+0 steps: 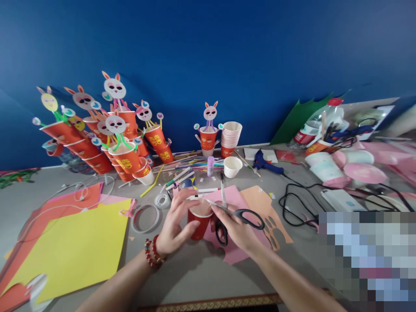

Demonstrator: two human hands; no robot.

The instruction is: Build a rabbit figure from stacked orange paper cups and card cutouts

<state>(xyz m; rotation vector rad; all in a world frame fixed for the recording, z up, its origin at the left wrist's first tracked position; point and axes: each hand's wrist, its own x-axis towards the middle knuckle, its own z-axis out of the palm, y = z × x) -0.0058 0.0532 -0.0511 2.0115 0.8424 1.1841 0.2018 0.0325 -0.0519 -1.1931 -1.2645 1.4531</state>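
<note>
A red paper cup [199, 232] with a pale rim stands upright on the table in front of me. My left hand [178, 225] is at its left side, fingers spread and thumb across its front; whether the fingertips touch the cup I cannot tell. From the right, my right hand [232, 227] grips a pair of black-handled scissors [240, 212], with the handle loops sticking out beyond the fingers. The blades point left over the cup's rim and are partly hidden. Pink paper [260, 236] lies under my right hand.
Yellow paper [87, 242] covers the left, with a tape roll [145, 230] beside it. Behind stand cups with bunny faces [125, 158], a cup stack [231, 134], a white cup [232, 167] and a glue stick [210, 166]. A blue glue gun [268, 164] trails its cable rightward.
</note>
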